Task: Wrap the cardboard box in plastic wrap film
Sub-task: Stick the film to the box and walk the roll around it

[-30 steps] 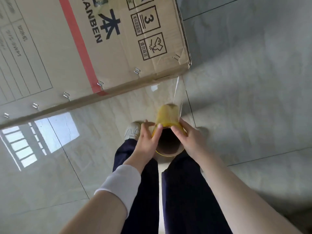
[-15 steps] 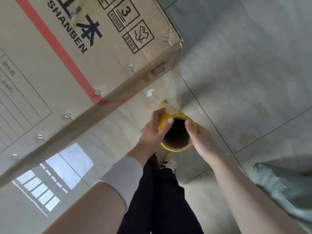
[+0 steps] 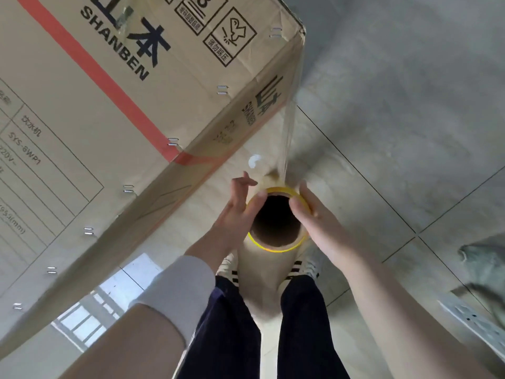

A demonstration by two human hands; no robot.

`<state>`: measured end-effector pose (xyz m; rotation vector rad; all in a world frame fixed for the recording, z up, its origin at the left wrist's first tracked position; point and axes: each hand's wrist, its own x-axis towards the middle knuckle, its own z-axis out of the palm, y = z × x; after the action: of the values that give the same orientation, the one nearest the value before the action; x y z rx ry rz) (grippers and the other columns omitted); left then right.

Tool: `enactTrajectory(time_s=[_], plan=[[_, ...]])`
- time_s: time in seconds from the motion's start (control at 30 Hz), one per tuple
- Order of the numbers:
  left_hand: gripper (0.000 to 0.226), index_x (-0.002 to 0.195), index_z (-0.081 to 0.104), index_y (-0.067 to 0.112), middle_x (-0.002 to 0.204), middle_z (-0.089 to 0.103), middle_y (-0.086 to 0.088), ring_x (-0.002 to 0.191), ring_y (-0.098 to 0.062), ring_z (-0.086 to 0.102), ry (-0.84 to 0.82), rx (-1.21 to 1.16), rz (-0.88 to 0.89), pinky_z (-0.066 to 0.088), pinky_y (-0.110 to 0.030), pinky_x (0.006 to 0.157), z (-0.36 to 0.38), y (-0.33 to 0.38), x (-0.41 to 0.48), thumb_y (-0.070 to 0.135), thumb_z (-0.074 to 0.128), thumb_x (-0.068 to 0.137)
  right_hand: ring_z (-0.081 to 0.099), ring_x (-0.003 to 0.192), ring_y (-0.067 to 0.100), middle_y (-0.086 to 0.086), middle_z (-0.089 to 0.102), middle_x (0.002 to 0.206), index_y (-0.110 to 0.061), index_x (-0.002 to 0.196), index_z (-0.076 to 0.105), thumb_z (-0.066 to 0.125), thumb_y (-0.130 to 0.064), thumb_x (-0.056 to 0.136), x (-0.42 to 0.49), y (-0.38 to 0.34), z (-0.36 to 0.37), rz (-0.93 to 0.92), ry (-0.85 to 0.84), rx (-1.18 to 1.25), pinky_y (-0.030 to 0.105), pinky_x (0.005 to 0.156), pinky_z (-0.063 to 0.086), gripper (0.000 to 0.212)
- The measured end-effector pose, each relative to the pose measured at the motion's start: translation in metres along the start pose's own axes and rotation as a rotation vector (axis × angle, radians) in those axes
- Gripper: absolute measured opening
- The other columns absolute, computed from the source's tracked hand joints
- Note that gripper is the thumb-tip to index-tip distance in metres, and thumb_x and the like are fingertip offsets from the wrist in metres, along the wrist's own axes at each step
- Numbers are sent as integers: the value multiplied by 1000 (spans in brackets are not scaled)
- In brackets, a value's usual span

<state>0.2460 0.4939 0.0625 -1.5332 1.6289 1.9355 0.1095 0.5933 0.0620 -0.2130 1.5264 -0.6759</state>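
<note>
Clearance: the cardboard box (image 3: 123,119) fills the upper left. Its lower edge runs diagonally, and its near corner stands at upper centre. Open tiled floor (image 3: 396,119) lies to the right of that corner.

Position: the film roll (image 3: 263,272) stands upright just beside the box's lower edge. The left hand (image 3: 235,214) grasps it with the thumb on the rim and the fingers along the outer wall (box side). The right hand (image 3: 317,217) grasps the opposite side with the thumb hooked over the rim.

Materials: the stretched film (image 3: 291,124) is a clear, glossy sheet running from the roll to the box corner. The roll has a hollow brown core and a yellow rim. The box is brown corrugated board with an orange stripe, black print and metal staples (image 3: 173,141). The floor is polished and reflective.
</note>
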Motion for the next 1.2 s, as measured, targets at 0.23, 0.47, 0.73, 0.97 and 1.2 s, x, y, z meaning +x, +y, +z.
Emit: enactTrajectory(time_s=[0.23,0.47,0.73,0.97,1.2], plan=[[51,127,48,36,120,56,12,114,-9,49,-78,35,39,35,-25,97,-8,-5,-3,59,39,82,55,109,13,-7,63,111,-18,120,57,38,-44,97,-17,19,52,-47,442,65,10,84,40,40],[52,121,51,30,105,57,18,108,-7,52,201,-104,2,39,-25,97,-21,-45,-51,58,37,79,56,81,10,-7,62,86,-33,97,60,43,-52,91,-19,3,59,-124,116,-361,8,65,38,26],[50,136,33,36,123,47,4,118,-14,42,45,183,12,26,-18,92,-55,-50,-44,58,33,92,56,109,14,1,60,120,-24,122,52,40,-56,91,-9,8,92,-103,100,-113,27,93,40,47],[58,122,41,30,133,43,12,116,-5,39,-148,315,9,31,-32,103,-78,-47,-25,70,43,80,30,139,8,-7,30,153,-28,147,27,40,-89,53,-17,51,149,23,274,458,41,117,24,113],[43,132,37,22,117,47,12,108,-3,43,70,61,71,30,6,72,-75,-70,-66,44,38,94,61,102,16,-15,65,94,-44,84,60,39,-78,65,-20,44,172,-65,512,292,45,97,47,44]])
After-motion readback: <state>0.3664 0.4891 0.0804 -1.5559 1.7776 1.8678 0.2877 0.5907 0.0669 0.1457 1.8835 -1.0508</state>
